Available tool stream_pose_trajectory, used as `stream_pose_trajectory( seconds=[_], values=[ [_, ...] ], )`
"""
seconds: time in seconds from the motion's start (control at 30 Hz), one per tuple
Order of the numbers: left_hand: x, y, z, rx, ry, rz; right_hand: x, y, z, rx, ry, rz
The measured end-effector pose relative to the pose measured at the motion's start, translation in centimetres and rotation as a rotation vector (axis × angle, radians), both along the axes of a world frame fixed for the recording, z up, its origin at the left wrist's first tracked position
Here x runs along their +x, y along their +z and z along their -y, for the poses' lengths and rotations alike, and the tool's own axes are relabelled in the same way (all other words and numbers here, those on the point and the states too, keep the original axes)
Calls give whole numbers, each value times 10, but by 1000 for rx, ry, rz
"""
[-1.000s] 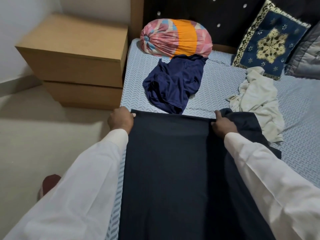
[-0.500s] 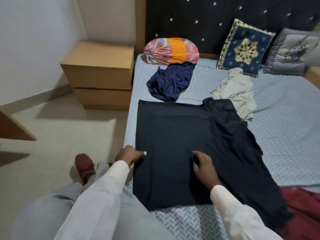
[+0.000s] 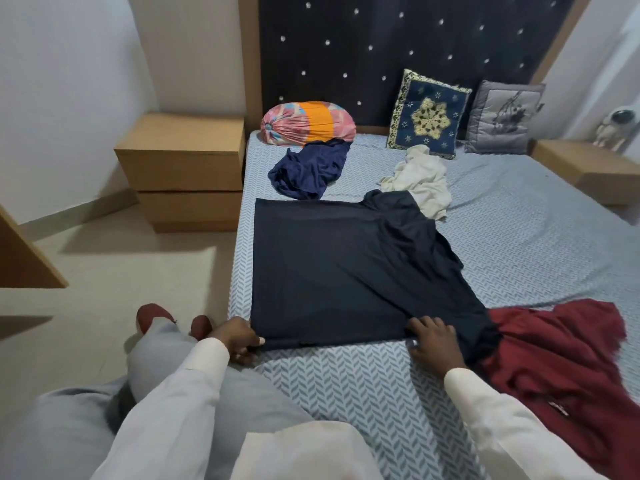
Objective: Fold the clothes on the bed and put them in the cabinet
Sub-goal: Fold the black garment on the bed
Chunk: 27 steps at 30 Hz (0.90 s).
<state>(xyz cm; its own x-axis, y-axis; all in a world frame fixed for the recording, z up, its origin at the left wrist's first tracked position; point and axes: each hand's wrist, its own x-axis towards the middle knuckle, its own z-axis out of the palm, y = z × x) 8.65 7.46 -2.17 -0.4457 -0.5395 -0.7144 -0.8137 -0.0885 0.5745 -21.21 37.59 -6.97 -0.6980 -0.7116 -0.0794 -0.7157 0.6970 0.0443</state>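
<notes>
A dark navy garment lies spread flat on the near left part of a bed with a blue-grey patterned sheet. The person's left hand pinches its near left corner, fingers curled tight on the hem. The right hand rests on the near edge further right, fingers apart and laid flat on the cloth. A maroon garment lies crumpled just beside the right hand. Further up the bed lie a crumpled blue garment and a cream garment. A wooden bedside cabinet stands left of the bed
</notes>
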Motion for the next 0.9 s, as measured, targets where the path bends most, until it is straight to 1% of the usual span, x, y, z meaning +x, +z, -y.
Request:
stream_pose_trajectory(
  seconds=[0.07,0.23,0.3,0.37,0.43,0.53,0.6,0.63,0.7,0.73,0.77,0.83,0.9],
  values=[
    [4,6,-3,-35,29,-13,3,3,0,21,10,-7],
    [7,5,-8,-136,23,49,0,13,-8,45,-40,-50],
    [8,3,-7,-136,27,36,-4,17,-11,-13,-58,-64],
    [10,1,-6,-177,3,52,-4,19,-13,-88,-41,-72],
    [10,-2,-4,-241,-62,94,-6,20,-15,-91,-40,-24],
    [5,-1,-3,-286,-162,199,-10,23,-14,-39,-104,125],
    [-1,5,-4,-336,-259,295,-14,29,-12,-114,-164,161],
    [-2,8,-4,-352,-266,326,-16,33,-10,-181,-206,166],
    [-3,9,-2,-416,-210,372,-26,40,-10,-320,-265,103],
    [-9,8,1,-520,-186,384,-38,42,-11,-379,-299,75],
    [-14,8,3,-631,-177,364,-50,45,-11,-427,-335,72],
    [-38,5,4,-798,-235,222,-78,47,-13,-448,-436,111],
    [-72,0,2,-846,-334,55,-108,47,-15,-385,-574,158]
  ],
)
